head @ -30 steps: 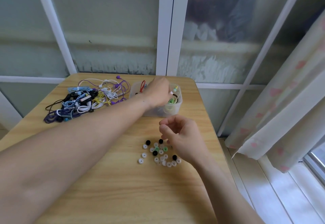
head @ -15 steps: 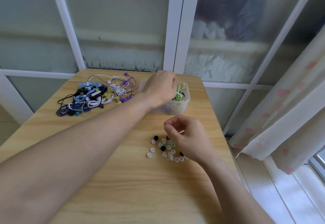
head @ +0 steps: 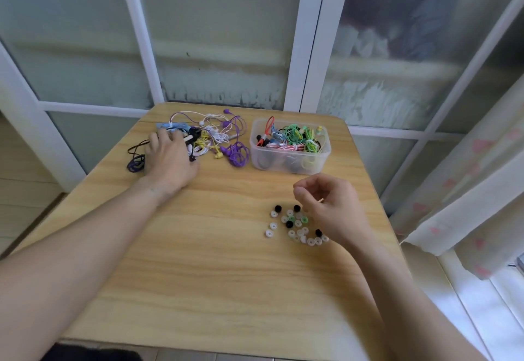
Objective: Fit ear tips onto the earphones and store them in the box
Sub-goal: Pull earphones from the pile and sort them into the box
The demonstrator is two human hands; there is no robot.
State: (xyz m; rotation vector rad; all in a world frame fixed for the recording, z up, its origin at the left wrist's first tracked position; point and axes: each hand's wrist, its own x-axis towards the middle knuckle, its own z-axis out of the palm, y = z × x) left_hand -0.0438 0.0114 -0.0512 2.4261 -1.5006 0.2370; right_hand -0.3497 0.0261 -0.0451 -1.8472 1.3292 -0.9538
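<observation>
On the wooden table, a tangled pile of earphones is touched at its near left edge by the left hand, fingers laid over the cords. The right hand is held loosely curled just above the scattered ear tips; whether anything is pinched cannot be told. The clear box, holding coiled earphones, stands behind them.
</observation>
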